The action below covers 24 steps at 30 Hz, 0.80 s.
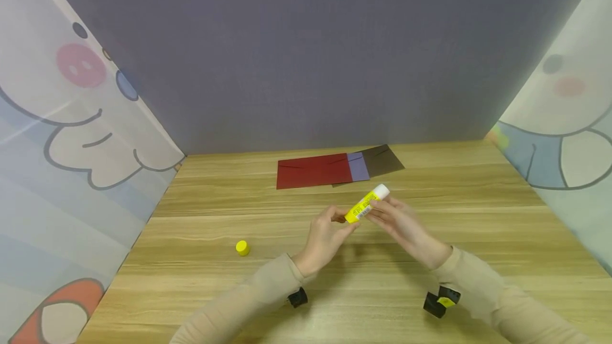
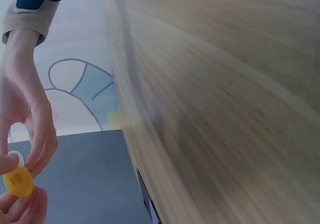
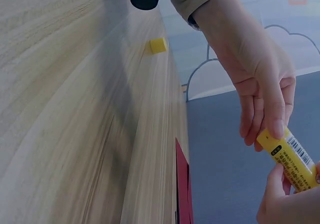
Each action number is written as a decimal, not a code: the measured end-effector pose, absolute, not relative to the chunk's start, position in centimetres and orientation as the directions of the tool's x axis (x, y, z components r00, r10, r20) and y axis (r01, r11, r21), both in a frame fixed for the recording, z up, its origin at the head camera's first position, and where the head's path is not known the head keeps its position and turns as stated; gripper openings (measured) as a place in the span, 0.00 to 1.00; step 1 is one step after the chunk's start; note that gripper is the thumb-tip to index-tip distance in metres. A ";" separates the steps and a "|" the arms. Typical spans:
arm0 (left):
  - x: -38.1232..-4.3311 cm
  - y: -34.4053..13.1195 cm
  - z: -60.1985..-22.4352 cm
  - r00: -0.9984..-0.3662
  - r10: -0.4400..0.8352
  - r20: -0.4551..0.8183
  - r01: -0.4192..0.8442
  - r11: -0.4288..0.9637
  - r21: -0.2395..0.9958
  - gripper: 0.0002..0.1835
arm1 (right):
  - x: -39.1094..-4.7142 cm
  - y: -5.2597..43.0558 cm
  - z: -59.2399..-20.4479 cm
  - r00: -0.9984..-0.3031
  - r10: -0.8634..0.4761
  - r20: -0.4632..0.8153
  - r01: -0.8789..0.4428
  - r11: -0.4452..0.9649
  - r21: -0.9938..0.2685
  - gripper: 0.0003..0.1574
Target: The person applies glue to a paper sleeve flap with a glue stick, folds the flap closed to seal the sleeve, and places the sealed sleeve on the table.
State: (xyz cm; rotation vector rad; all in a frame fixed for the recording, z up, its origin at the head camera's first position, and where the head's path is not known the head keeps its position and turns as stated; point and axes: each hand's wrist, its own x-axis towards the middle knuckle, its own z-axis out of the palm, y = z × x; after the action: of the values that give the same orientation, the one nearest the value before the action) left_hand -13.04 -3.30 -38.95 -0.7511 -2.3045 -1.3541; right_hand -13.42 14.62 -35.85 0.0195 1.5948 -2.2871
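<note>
A yellow glue stick (image 1: pixel 362 209) with a white upper end is held slanted above the table, between both hands. My left hand (image 1: pixel 319 242) pinches its lower yellow end between thumb and fingers. Higher up the barrel, my right hand (image 1: pixel 409 233) grips it near the white part. The left wrist view catches the yellow base of the glue stick (image 2: pixel 19 183) almost end-on. In the right wrist view, print and a barcode show along the glue stick (image 3: pixel 291 158). Its yellow cap (image 1: pixel 242 248) stands apart on the table, left of my left hand.
Toward the back of the wooden table (image 1: pixel 201 206) lie overlapping envelopes: a red one (image 1: pixel 311 171) on top, a purple one (image 1: pixel 359 169) and a dark brown one (image 1: pixel 384 161). Behind them rises a grey panel (image 1: pixel 306 57). Cartoon-printed sheets (image 1: pixel 71 137) flank both sides.
</note>
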 end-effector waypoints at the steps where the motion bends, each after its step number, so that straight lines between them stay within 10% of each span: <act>1: -13.0 -3.3 -38.9 -0.801 0.255 0.542 0.598 0.380 0.706 0.13 | -13.4 14.6 -35.9 -0.939 -0.272 -0.211 0.290 -0.293 -0.911 0.39; 11: -13.3 -3.6 -37.7 -0.963 0.252 0.097 0.130 0.116 0.985 0.14 | -13.2 14.8 -35.9 -0.948 -0.268 -0.173 0.246 -0.270 -0.931 0.38; 24: -14.5 -4.1 -38.1 -0.884 0.434 -0.171 -0.262 -0.160 0.952 0.11 | -13.4 15.2 -36.2 -0.942 -0.301 -0.149 0.239 -0.289 -0.927 0.31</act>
State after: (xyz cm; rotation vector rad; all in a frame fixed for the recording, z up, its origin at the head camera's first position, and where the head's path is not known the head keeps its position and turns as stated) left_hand -14.46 -4.11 -38.11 -0.2632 -2.2450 -2.8086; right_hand -13.40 15.21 -36.23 -0.0765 1.6264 -2.2821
